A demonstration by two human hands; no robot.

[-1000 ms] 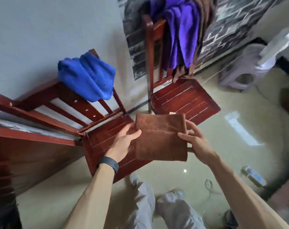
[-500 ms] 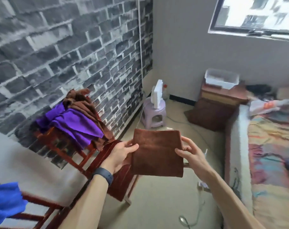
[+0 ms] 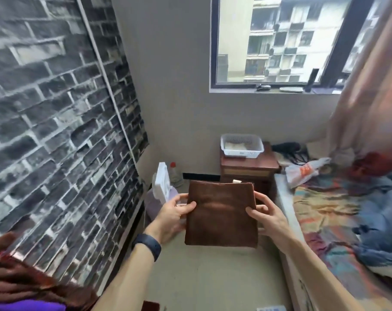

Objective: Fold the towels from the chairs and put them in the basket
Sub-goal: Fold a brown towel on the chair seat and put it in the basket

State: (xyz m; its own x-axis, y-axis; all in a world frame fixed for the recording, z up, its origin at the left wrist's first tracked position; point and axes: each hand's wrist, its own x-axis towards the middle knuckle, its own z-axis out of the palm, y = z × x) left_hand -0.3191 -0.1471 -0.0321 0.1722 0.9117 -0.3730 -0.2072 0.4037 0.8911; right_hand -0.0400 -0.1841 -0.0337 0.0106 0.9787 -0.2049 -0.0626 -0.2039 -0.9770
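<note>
Turned further: white basket (image 3: 242, 151) on the nightstand (image 3: 248, 166) now dead ahead. My left hand (image 3: 174, 217) and right hand (image 3: 269, 218) still grip the folded brown towel (image 3: 222, 212), fingers on its side edges.

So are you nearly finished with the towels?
Not yet. The brown towel is folded into a neat square, pinched at its sides by the left hand and the right hand. It has to go into the white basket on the nightstand ahead, which already holds something pale. A brown heap and a purple towel at the lower left wait, crumpled.
</note>
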